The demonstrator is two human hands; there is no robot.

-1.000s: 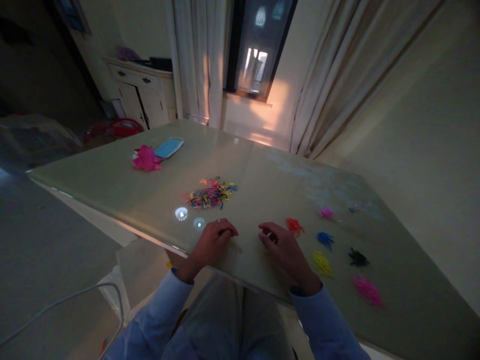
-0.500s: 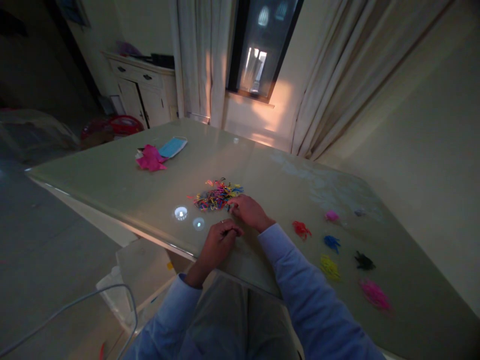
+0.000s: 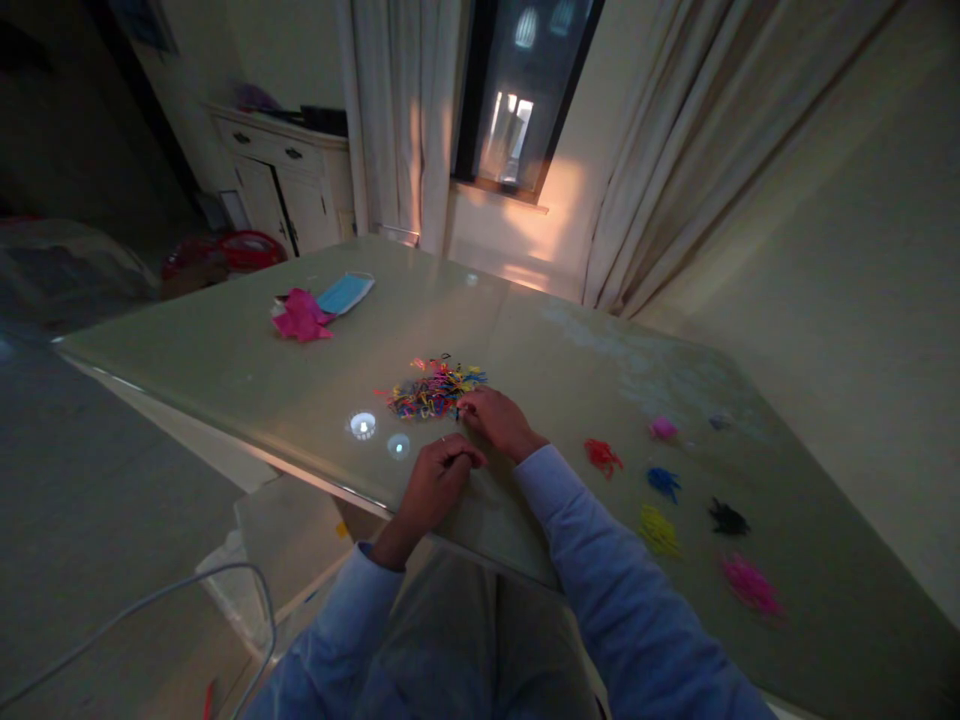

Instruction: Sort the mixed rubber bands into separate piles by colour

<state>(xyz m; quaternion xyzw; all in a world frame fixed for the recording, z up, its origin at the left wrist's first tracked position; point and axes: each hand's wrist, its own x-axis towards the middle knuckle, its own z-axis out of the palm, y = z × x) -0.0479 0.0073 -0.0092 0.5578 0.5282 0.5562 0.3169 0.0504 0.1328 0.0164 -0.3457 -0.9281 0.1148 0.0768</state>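
A mixed pile of small, thin coloured bands point(image 3: 429, 392), which look like rubber bands, lies on the glossy table point(image 3: 540, 350). My right hand point(image 3: 496, 420) is at the pile's right edge, its thumb and forefinger pinched together. Something tiny and dark shows at those fingertips, too small to name. Nearer the table's front edge, my left hand point(image 3: 439, 482) is closed, thumb against the curled fingers. Whatever it may hold is hidden. To the right lie sorted bunches: red point(image 3: 603, 457), blue point(image 3: 664, 483), yellow point(image 3: 659, 532), black point(image 3: 728, 518) and bright pink point(image 3: 751, 585).
A lighter pink bunch point(image 3: 663, 429) and a small greyish bunch point(image 3: 719, 421) lie farther back right. At the left are a crumpled pink piece point(image 3: 302, 317) and a blue face mask point(image 3: 346, 294). A grey cable point(image 3: 150, 600) loops below the table's left front edge.
Both hands stay almost in place, with only a very slight shift of the right fingers at the pile's edge. The pile and the sorted bunches look the same.
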